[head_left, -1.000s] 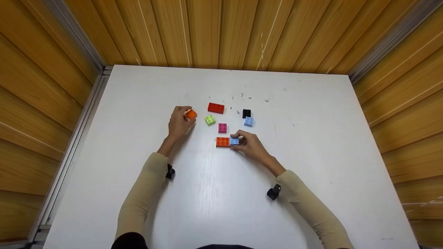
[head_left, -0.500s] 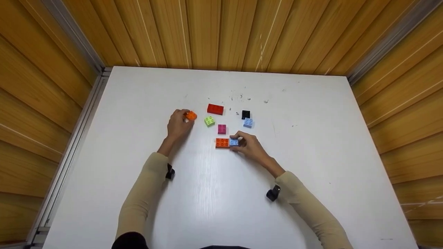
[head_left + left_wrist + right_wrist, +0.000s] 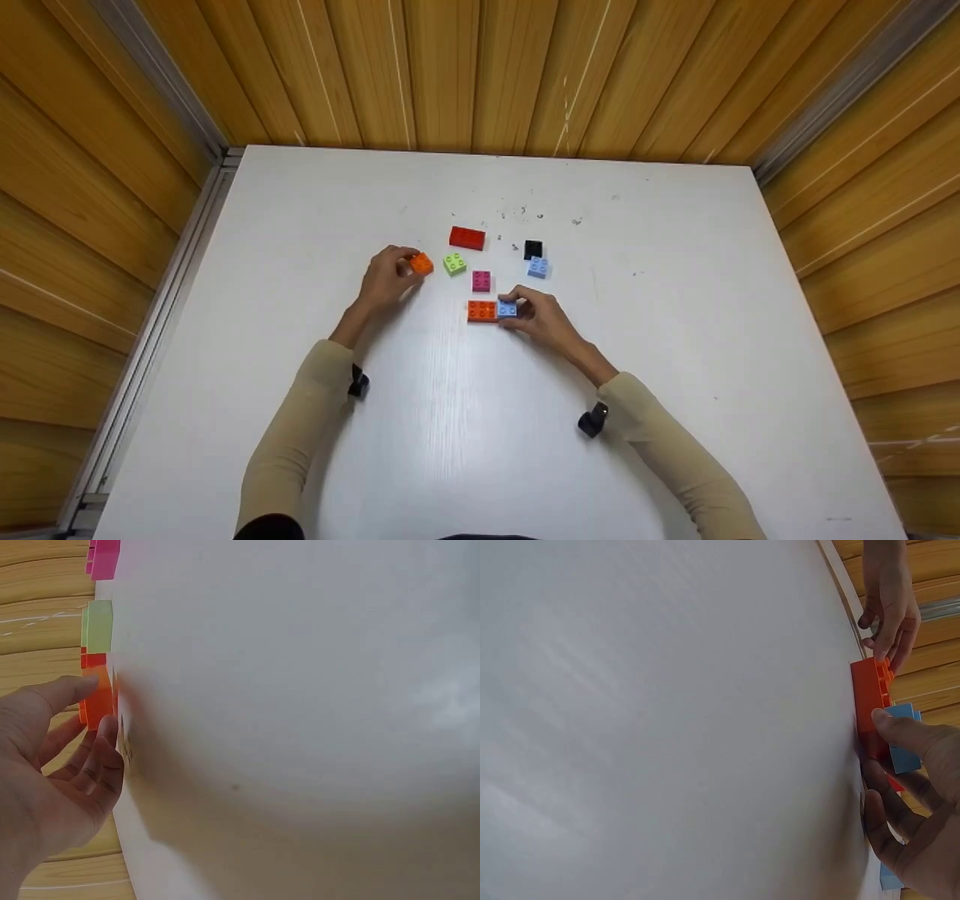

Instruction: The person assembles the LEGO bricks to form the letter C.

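Note:
My left hand point(image 3: 385, 277) pinches a small orange toy brick point(image 3: 421, 264) between thumb and fingers, just left of a lime green brick point(image 3: 454, 263). In the left wrist view this orange brick point(image 3: 97, 699) stands close over the white table. My right hand point(image 3: 546, 319) grips a light blue brick point(image 3: 507, 308) by its sides. That blue brick point(image 3: 904, 742) is on top of the right end of a longer red-orange brick point(image 3: 481, 311), which lies flat with its studs up. A magenta brick point(image 3: 481, 281) lies just beyond it.
A red brick point(image 3: 467, 238) lies at the back, behind the green one. To the right, a black brick point(image 3: 533, 249) and a second light blue brick point(image 3: 538, 267) lie close together. Wood-patterned panels point(image 3: 472, 75) stand around the white table point(image 3: 660, 300).
My left hand has come a little nearer and to the right with the orange brick, towards the green one. My right hand stays in place on the light blue brick.

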`<action>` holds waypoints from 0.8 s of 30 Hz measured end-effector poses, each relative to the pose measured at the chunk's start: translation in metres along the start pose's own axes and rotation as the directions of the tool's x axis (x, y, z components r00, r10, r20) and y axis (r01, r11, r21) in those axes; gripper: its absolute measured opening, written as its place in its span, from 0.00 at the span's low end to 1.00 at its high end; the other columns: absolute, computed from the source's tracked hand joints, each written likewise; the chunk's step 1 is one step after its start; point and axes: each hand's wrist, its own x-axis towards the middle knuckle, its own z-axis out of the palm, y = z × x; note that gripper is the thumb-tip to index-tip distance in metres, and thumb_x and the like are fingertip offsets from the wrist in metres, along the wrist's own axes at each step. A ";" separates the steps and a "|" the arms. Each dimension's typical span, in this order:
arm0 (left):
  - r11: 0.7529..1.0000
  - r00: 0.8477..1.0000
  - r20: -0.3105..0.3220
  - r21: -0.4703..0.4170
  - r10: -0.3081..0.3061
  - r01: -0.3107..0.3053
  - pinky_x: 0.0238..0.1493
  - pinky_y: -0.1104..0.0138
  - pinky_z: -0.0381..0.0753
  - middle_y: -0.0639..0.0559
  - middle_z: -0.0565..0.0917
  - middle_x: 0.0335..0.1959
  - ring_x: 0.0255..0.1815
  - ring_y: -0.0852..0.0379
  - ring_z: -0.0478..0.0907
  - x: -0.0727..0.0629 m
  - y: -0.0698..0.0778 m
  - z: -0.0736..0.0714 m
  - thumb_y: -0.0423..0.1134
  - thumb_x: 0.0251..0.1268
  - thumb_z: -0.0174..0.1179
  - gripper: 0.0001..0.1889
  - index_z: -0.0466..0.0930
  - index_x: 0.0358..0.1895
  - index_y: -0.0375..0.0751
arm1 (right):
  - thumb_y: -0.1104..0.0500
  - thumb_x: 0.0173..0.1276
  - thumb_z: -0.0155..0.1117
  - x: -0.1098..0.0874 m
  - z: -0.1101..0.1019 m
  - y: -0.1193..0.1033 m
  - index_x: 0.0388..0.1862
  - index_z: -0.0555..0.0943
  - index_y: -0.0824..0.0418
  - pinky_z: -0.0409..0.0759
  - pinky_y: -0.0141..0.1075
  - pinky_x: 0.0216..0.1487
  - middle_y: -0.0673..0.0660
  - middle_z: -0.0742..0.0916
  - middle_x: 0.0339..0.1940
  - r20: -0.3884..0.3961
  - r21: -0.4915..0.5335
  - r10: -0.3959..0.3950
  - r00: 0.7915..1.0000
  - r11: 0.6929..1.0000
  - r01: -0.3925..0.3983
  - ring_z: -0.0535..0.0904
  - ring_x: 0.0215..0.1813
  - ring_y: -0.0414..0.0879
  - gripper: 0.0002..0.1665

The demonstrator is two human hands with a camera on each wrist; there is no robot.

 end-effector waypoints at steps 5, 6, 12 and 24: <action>0.999 0.998 0.043 -0.034 0.041 -0.039 0.48 0.61 0.78 0.39 0.83 0.55 0.45 0.45 0.78 -0.007 0.010 0.000 0.34 0.66 0.68 0.21 0.81 0.61 0.35 | 0.63 0.62 0.76 0.000 -0.001 -0.001 0.46 0.81 0.62 0.79 0.29 0.44 0.59 0.89 0.59 0.001 -0.001 0.007 1.000 1.000 -0.007 0.82 0.40 0.46 0.16; 0.998 0.997 0.054 -0.042 0.051 -0.048 0.49 0.61 0.79 0.39 0.83 0.55 0.45 0.45 0.78 -0.008 0.013 0.000 0.35 0.66 0.69 0.21 0.81 0.61 0.35 | 0.63 0.62 0.76 0.001 -0.001 -0.001 0.47 0.81 0.62 0.79 0.29 0.45 0.59 0.89 0.59 0.000 -0.001 0.008 1.000 1.000 -0.008 0.82 0.40 0.46 0.16; 0.993 0.986 0.132 -0.076 0.101 -0.092 0.50 0.59 0.82 0.40 0.83 0.54 0.45 0.45 0.81 -0.014 0.027 0.001 0.36 0.65 0.70 0.21 0.83 0.61 0.37 | 0.63 0.62 0.76 0.001 -0.002 -0.002 0.47 0.82 0.62 0.80 0.31 0.45 0.59 0.89 0.59 -0.003 -0.005 -0.010 1.000 1.000 0.010 0.82 0.41 0.46 0.16; 0.983 0.950 0.262 -0.118 0.168 -0.141 0.51 0.56 0.85 0.39 0.84 0.62 0.46 0.43 0.85 -0.024 0.031 0.010 0.30 0.65 0.67 0.22 0.81 0.63 0.36 | 0.64 0.61 0.77 0.002 0.000 -0.003 0.46 0.81 0.62 0.79 0.29 0.44 0.59 0.89 0.58 -0.006 0.009 -0.028 1.000 1.000 0.028 0.81 0.40 0.45 0.16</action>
